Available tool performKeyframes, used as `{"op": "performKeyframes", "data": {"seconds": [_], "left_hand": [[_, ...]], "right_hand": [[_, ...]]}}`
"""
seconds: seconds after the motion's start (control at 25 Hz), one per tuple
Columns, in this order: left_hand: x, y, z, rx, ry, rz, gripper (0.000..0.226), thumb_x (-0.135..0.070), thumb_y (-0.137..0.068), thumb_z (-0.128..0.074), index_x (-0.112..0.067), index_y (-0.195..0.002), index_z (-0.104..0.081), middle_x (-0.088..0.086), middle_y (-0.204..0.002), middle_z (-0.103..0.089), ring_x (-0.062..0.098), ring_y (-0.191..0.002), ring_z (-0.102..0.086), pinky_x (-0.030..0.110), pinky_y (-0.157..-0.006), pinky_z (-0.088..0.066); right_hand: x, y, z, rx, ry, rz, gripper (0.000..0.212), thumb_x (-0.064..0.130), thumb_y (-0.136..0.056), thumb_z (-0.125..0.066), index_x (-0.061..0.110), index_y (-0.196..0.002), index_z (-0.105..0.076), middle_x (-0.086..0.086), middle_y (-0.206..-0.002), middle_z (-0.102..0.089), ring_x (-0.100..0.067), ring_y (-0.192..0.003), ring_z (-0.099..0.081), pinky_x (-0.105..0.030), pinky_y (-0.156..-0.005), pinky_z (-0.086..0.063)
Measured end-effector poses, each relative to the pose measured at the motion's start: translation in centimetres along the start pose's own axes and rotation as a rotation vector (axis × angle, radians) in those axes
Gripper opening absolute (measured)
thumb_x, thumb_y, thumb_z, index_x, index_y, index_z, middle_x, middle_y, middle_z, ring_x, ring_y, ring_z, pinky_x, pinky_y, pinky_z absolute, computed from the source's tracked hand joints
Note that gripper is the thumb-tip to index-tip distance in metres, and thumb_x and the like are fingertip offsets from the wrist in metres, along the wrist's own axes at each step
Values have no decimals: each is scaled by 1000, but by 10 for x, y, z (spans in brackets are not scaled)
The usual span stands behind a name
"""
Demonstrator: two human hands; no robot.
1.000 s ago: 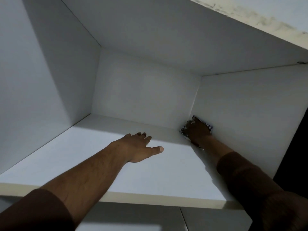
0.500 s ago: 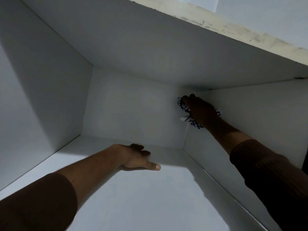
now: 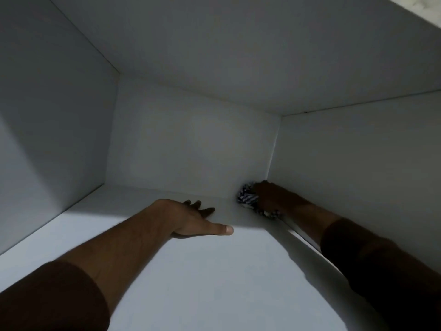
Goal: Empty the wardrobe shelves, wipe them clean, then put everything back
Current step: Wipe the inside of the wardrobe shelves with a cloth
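I look into a white wardrobe compartment. Its shelf (image 3: 214, 278) holds nothing but my hands. My left hand (image 3: 191, 218) lies flat on the shelf near the middle, palm down, fingers spread, thumb pointing right. My right hand (image 3: 269, 194) is pressed into the back right bottom corner, shut on a blue-and-white patterned cloth (image 3: 248, 199). The cloth bunches out to the left of and under that hand and touches the shelf where it meets the back and right walls. Both forearms wear dark brown sleeves.
The compartment is closed in by a left wall (image 3: 52, 139), a back wall (image 3: 191, 149), a right wall (image 3: 358, 163) and the underside of the shelf above (image 3: 238, 56). The far half lies in shadow.
My right hand with the cloth has come down the back right corner from high up to shelf level. My left hand has stayed flat on the shelf.
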State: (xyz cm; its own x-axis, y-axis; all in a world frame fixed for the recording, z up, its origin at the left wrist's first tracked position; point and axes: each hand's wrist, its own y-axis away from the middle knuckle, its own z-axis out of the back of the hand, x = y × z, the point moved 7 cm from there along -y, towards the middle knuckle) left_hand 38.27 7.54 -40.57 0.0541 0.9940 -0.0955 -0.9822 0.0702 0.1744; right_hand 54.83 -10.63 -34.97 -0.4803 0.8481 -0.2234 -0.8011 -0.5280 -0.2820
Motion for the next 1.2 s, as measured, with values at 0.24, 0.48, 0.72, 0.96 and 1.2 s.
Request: {"op": "performKeyframes", "data": {"seconds": [0.24, 0.48, 0.72, 0.96, 1.2], "left_hand": [[1, 4, 2, 2, 24, 11, 106, -99, -71, -20, -44, -159, 5, -6, -168, 13, 19, -156, 11, 53, -124, 2], [1, 0, 3, 18, 8, 13, 110, -100, -70, -20, -42, -159, 5, -5, -169, 12, 20, -156, 9, 53, -124, 2], [2, 1, 2, 16, 15, 15, 110, -101, -69, -21, -43, -159, 5, -5, -168, 13, 19, -156, 10, 53, -123, 3], [0, 0, 2, 16, 49, 13, 107, -97, -74, -25, -41, -159, 5, -4, -168, 14, 22, -156, 10, 52, -123, 3], [0, 0, 2, 20, 26, 10, 107, -98, -73, -23, -41, -159, 4, -4, -169, 13, 22, -156, 9, 53, -123, 4]], "right_hand": [[-5, -55, 123, -388, -348, 6, 73, 10, -98, -57, 10, -159, -16, -16, -165, -13, -31, -150, -20, -39, -123, -20], [12, -13, -9, -141, -54, 77, 69, 18, -102, -54, 9, -158, -16, -20, -164, -12, -36, -151, -17, -35, -120, -14], [5, -47, 110, -513, -2, 59, 64, 14, -100, -55, 14, -157, -26, -18, -160, -28, -34, -145, -32, -36, -116, -25], [63, -73, 35, -295, -65, 171, 81, 54, -82, -76, 31, -150, -36, -6, -153, -43, -25, -130, -50, -39, -102, -49], [68, -62, 106, -429, -103, 187, 65, 11, -96, -58, 16, -155, -32, -15, -163, -21, -39, -148, -23, -45, -121, -23]]}}
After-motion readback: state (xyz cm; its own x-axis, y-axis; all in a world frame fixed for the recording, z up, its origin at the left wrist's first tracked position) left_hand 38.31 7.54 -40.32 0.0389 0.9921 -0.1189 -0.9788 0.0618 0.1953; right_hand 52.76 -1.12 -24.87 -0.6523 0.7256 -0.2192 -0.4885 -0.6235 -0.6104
